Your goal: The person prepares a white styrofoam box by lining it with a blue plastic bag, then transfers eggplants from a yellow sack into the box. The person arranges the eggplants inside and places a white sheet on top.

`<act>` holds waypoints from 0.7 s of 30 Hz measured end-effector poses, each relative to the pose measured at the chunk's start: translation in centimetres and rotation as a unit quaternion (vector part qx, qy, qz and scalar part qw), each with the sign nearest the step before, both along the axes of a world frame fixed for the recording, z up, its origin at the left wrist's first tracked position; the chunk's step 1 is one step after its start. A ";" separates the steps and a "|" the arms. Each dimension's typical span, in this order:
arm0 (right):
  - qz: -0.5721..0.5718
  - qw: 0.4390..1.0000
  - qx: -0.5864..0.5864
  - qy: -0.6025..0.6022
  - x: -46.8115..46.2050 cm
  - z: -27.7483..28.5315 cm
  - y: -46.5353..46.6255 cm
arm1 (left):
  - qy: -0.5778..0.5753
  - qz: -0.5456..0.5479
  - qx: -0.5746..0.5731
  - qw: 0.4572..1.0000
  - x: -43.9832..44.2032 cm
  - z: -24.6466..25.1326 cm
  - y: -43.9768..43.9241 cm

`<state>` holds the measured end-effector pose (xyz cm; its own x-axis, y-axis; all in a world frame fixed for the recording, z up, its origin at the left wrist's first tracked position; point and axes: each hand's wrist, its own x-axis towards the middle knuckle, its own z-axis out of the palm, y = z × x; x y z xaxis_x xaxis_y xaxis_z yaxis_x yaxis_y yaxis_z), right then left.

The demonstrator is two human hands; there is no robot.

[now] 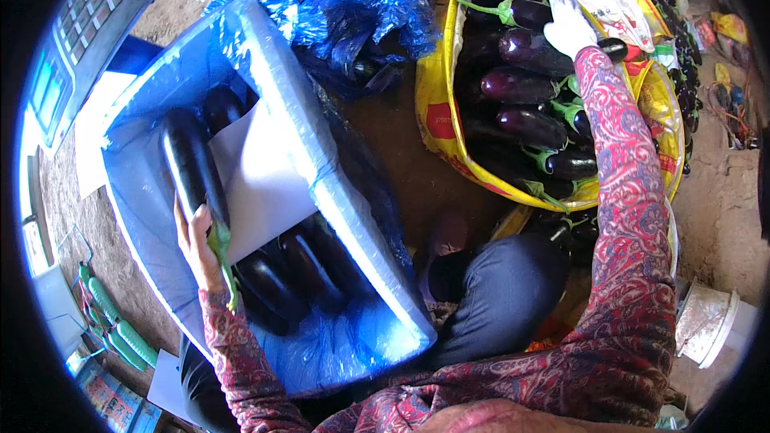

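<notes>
My left hand [200,246] is bare and holds a large dark eggplant [186,156] near its green stem, inside a box lined with blue plastic film [373,252]. Beside that eggplant lies a white paper sheet [264,174], and more eggplants [271,288] rest below it in the box. At the upper right, my right hand [568,25], in a white glove, reaches to the far side of a yellow bag [436,114] full of eggplants [529,87]. It touches or lies just over the eggplants there; its fingers are partly hidden, so its grip is unclear.
Crumpled blue film [367,6] lies behind the box. A scale with a keypad [96,0] stands at the upper left. Cucumbers [129,337] lie at lower left, a white bucket [707,322] at lower right, and more eggplants [686,72] along the right.
</notes>
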<state>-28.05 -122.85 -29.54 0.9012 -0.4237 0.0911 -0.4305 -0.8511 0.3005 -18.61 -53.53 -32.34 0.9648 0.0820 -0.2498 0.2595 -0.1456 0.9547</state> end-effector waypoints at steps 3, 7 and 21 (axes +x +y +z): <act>-0.004 0.990 0.058 0.132 0.4 0.3 -3.5 | -0.011 -0.030 -0.047 0.998 0.1 -0.5 0.7; -0.049 0.974 0.069 0.212 0.8 3.4 -2.0 | -0.007 -0.034 -0.068 0.997 0.2 -0.5 0.9; -0.003 0.588 0.652 -0.479 -16.2 10.9 4.8 | -0.015 -0.085 -0.046 0.995 2.0 -1.9 2.0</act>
